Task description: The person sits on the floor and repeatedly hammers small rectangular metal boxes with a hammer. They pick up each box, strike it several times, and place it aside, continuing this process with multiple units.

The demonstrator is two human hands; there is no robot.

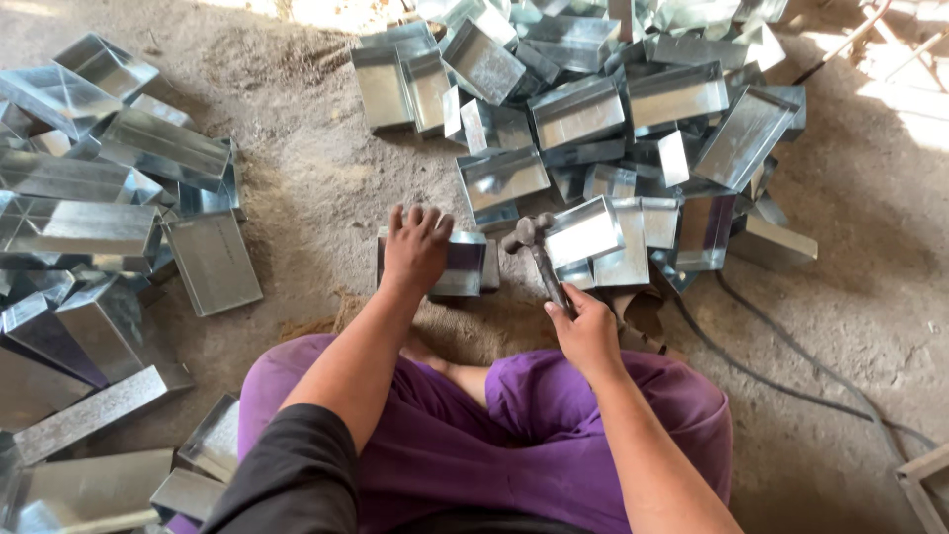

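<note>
**Hammer and metal box on a dirt floor**

Bare dirt floor (pixel 316 178) fills the scene, and an open strip of it runs between two heaps of folded sheet-metal trays. One large heap (pixel 613 129) spreads across the top right; another heap (pixel 89 227) runs down the left edge. A dark cable (pixel 791 386) curves over the ground at right. The person sits cross-legged in purple trousers (pixel 514 435), with clear ground just in front of the knees. There a small metal box (pixel 460 264) lies with its long axis left to right. The left hand (pixel 415 247) presses flat on its top, fingers spread. The right hand (pixel 585 331) grips the handle of a hammer (pixel 542 259), whose head points away, up and slightly left, just beside the box.
</note>
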